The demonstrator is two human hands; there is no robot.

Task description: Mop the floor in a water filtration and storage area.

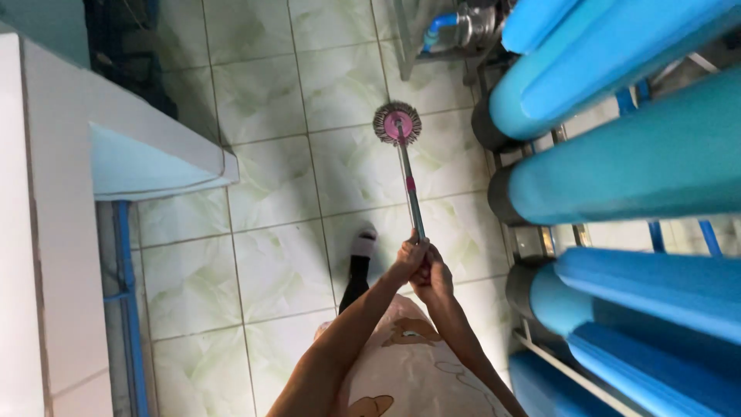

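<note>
Large blue cylindrical tanks [617, 166] stand along the right on a metal frame; no labels show on them. Both the left hand [409, 255] and the right hand [434, 276] are clenched around the mop handle [411, 197]; the round mop head [397, 123] rests on the pale green tiled floor [270, 185], ahead of a foot [363, 243]; a white counter [54, 232] runs along the left.

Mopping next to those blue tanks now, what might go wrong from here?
1. The mop head sits close to the blue tanks and their metal frame; a sideways sweep may snag there.
2. Both hands, left hand and right hand, bunch at the handle top, so control may be loose.
3. Mopped tile floor may be slippery.
</note>
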